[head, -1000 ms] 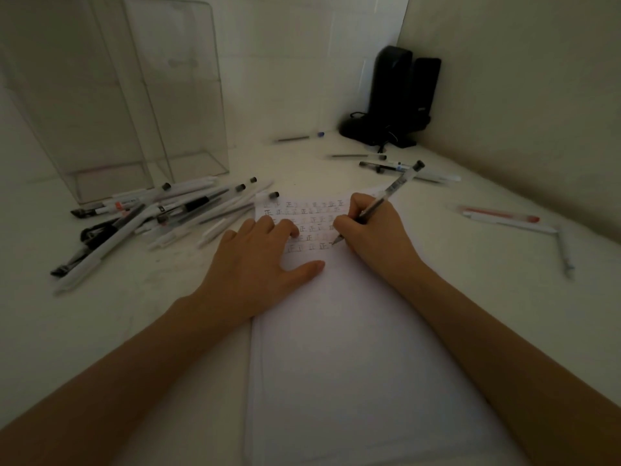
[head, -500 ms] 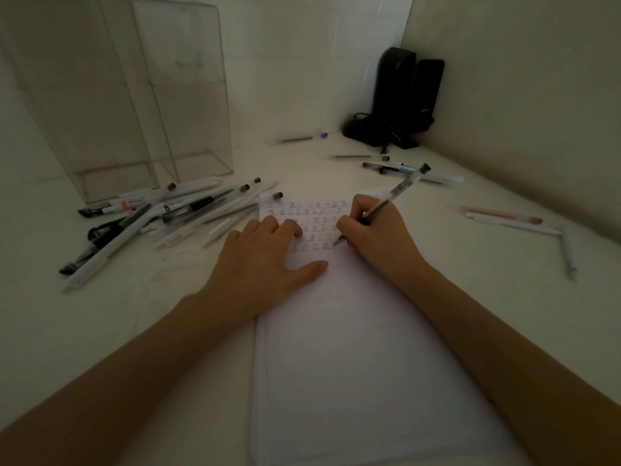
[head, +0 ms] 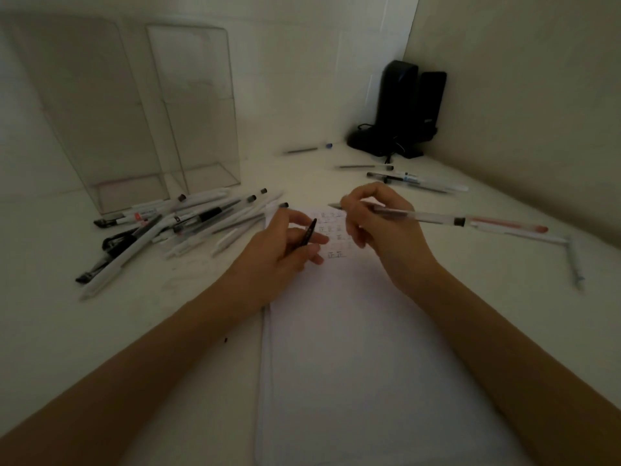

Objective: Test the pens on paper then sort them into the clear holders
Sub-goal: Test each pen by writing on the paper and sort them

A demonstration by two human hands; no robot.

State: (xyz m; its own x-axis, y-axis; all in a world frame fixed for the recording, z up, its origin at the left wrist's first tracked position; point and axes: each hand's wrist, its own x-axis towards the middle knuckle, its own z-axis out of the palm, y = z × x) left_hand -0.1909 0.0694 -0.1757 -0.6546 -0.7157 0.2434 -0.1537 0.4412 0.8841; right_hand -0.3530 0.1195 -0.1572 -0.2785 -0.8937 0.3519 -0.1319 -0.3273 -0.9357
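White paper (head: 353,348) lay at the desk's centre, small marks near its top. The right hand (head: 386,230) pinched a clear pen (head: 416,216), tip pointing to 9 o'clock, lifted off the sheet. The left hand (head: 282,253) gripped a black cap (head: 309,232) just beside it. A pile of pens (head: 174,227) lay at 10 o'clock, before two clear holders (head: 198,105) at 11.

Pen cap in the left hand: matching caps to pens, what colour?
Black, head view.
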